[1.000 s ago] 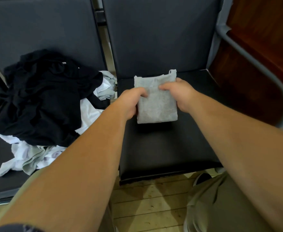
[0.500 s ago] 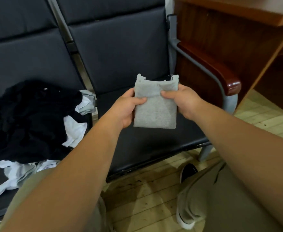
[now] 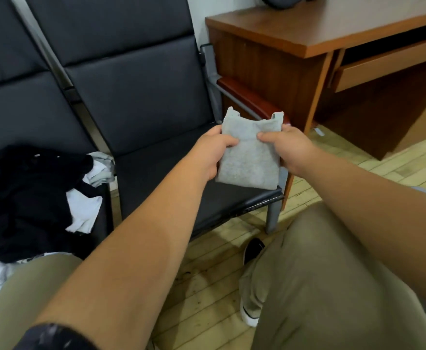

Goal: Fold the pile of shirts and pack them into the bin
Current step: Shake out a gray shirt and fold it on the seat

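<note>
Left hand (image 3: pixel 213 154) and right hand (image 3: pixel 289 149) grip the folded grey shirt (image 3: pixel 251 162); shirt pile (image 3: pixel 25 198) lies on the neighbouring chair (image 3: pixel 25 109).

Bench (image 3: pixel 141 102) is standing on plank floor (image 3: pixel 207 274). Pile (image 3: pixel 25 198) of black and white shirts is lying on its left seat, reaching the front edge. Desk (image 3: pixel 333 26) is standing just right of bench; a dark object (image 3: pixel 282 1), cut off by frame, is resting on top. Shoe (image 3: pixel 253 248) is resting on floor.
</note>
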A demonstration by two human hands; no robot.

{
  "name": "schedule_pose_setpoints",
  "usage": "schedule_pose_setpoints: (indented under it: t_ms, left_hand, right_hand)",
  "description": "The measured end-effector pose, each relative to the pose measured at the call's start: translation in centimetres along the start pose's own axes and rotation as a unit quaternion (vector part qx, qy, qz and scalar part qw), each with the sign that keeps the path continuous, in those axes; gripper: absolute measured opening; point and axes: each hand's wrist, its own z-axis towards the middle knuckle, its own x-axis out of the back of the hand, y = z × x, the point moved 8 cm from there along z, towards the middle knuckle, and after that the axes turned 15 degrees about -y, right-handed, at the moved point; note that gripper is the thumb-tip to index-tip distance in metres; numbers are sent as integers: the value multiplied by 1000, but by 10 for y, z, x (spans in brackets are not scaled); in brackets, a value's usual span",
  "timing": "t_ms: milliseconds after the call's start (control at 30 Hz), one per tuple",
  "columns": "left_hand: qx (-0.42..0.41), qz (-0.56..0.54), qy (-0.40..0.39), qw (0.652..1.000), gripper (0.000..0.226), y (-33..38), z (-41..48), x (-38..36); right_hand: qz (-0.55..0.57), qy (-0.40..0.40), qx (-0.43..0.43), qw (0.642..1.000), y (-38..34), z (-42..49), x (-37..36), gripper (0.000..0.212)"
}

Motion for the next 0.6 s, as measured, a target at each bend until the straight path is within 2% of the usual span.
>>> schedule_pose_setpoints:
  t_ms: [267,367,600]
  left_hand:
    - [0,60,-80,995,46,20,30,-112]
    - [4,99,-105,990,39,21,43,-154]
    - [32,193,-165,967,41,16,79,-257]
  right_hand:
    - [48,136,49,988,-11,-73,106,34]
    - [72,167,61,982,-6,-98,144,31]
    - [118,242,55,962,29,-147,231,28]
